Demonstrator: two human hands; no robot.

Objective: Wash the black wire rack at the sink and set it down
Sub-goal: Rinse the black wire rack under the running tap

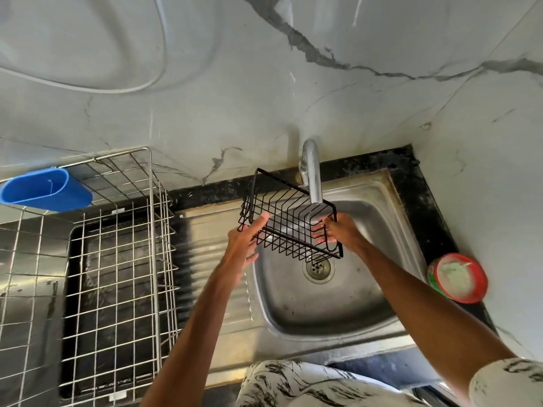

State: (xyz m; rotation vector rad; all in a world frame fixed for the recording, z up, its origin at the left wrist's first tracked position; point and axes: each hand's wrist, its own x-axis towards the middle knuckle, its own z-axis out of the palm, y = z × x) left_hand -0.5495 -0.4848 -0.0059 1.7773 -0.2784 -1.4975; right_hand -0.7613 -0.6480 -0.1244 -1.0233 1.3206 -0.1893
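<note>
The black wire rack (286, 218) hangs tilted over the steel sink (367, 289), right under the chrome tap (311, 174). A thin stream of water falls from the spout through its wires. My left hand (245, 239) holds the rack's left end, fingers stretched along the wires. My right hand (338, 232) grips the right end, fingers curled round the frame. The drain (318, 267) lies just below the rack.
A silver wire dish drainer (117, 259) stands on the counter to the left, with a blue plastic cup holder (47, 189) hung on its far corner. A red and green tub (458, 277) sits at the sink's right edge. Marble wall tiles rise behind.
</note>
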